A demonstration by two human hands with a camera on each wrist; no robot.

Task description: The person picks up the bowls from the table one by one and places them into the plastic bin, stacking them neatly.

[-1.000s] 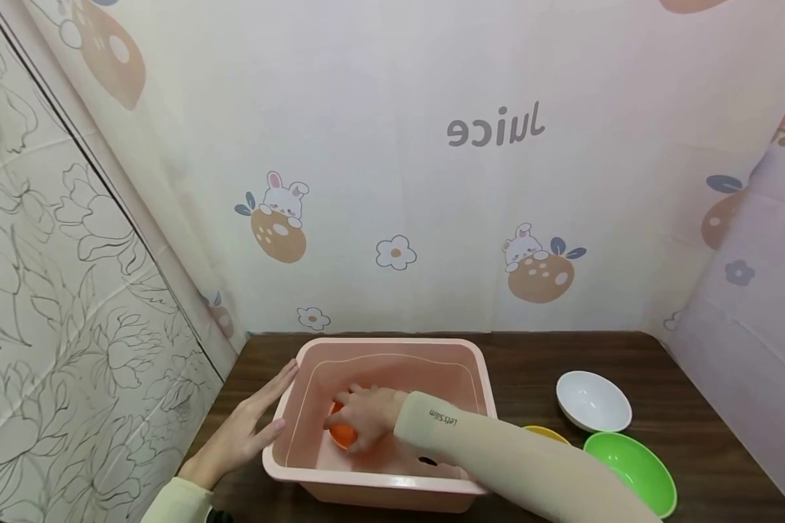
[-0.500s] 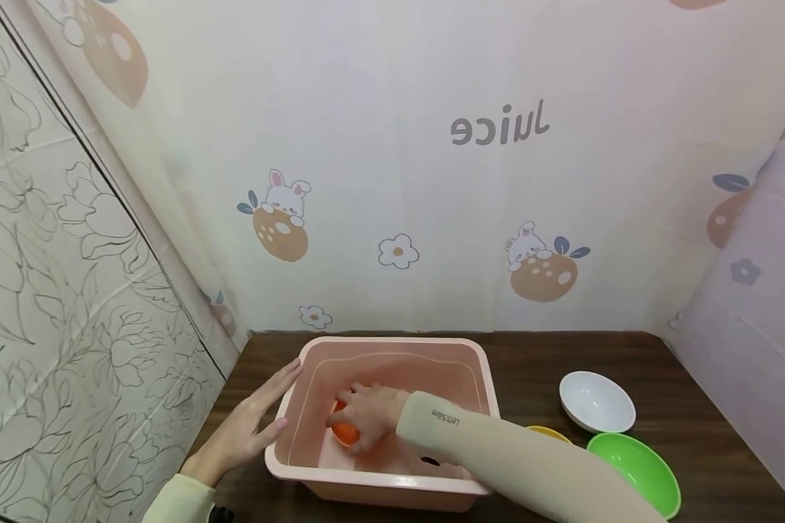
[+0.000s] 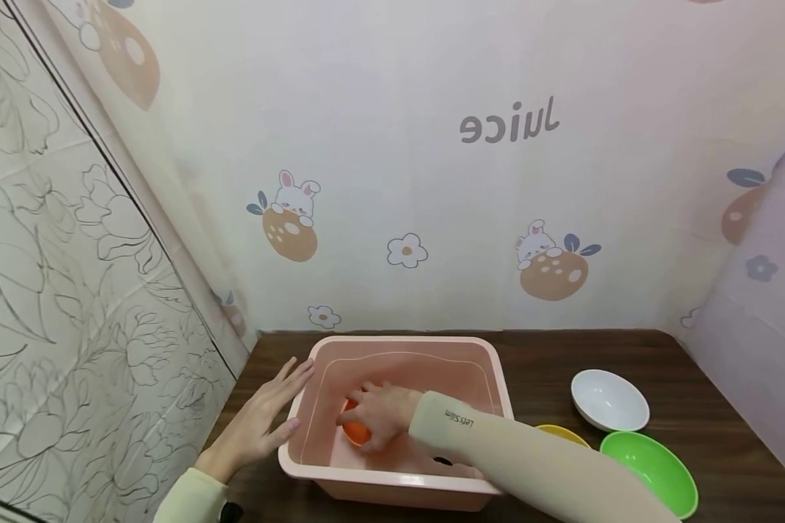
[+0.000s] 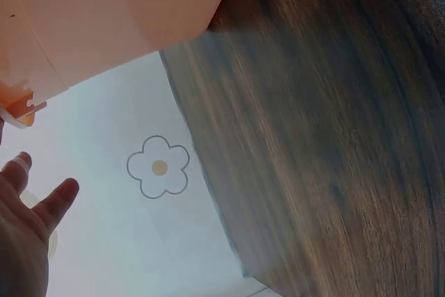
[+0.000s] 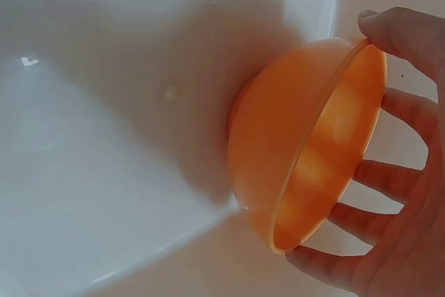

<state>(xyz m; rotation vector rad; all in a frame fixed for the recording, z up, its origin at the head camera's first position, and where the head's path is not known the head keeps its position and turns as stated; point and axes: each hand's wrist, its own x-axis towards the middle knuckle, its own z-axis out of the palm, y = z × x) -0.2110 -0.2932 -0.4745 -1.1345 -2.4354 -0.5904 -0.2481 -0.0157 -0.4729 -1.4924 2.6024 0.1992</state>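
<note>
Inside the pink plastic basin (image 3: 392, 479), my right hand (image 3: 389, 414) holds an orange bowl (image 3: 356, 434) near the left end. In the right wrist view, the thumb and spread fingers grip the rim of that orange bowl (image 5: 278, 126) from opposite sides. The bowl stands low over the basin's floor, its mouth toward the palm. My left hand (image 3: 258, 421) has its fingers straight, with the fingertips at the basin's left rim and the thumb spread apart. Part of the left hand (image 4: 21, 234) shows at the left wrist view's edge.
To the right of the basin lie a white bowl (image 3: 610, 400), a green bowl (image 3: 657, 472) and a yellow bowl (image 3: 565, 434) mostly hidden behind the right sleeve. The dark wooden table (image 3: 536, 363) meets a printed curtain (image 3: 405, 145) at the back.
The whole head view has shifted slightly, so everything sits a little further right in it. Both hands and the orange bowl keep their places relative to the basin.
</note>
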